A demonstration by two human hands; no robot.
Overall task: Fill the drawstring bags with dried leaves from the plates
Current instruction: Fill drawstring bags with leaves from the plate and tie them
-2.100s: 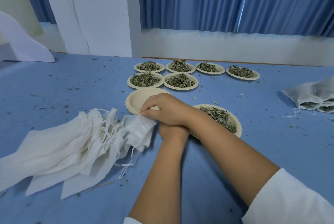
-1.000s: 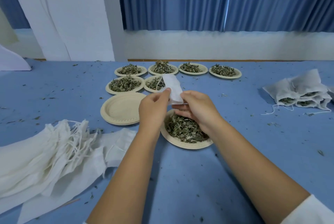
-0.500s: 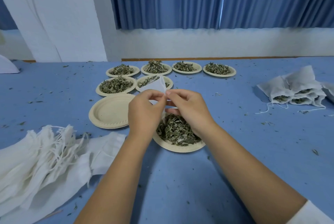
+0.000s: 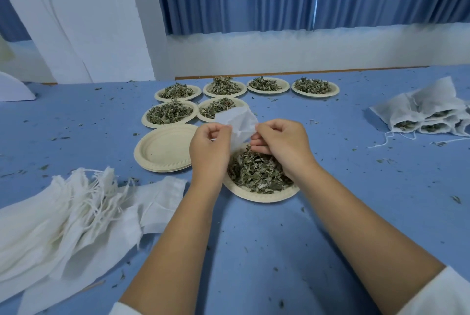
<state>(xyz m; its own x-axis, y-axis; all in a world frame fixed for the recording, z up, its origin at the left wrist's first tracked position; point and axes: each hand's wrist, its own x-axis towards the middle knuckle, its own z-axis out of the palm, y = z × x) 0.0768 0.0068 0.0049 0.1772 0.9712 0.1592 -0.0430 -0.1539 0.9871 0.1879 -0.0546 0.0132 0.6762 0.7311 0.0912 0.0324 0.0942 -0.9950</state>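
Both hands pinch one white drawstring bag (image 4: 237, 121) by its mouth, left hand (image 4: 209, 152) on the left edge, right hand (image 4: 279, 145) on the right, just above the near plate (image 4: 262, 197) of dried leaves (image 4: 256, 172). I'd say the bag is being opened; next, one hand must hold the mouth wide while the other scoops leaves in. Seven plates hold leaves, this one and six farther plates (image 4: 169, 125); a stack of empty plates (image 4: 162, 148) sits to its left. Empty bags (image 4: 63, 220) heap near left and filled bags (image 4: 429, 116) lie far right; I can't count either.
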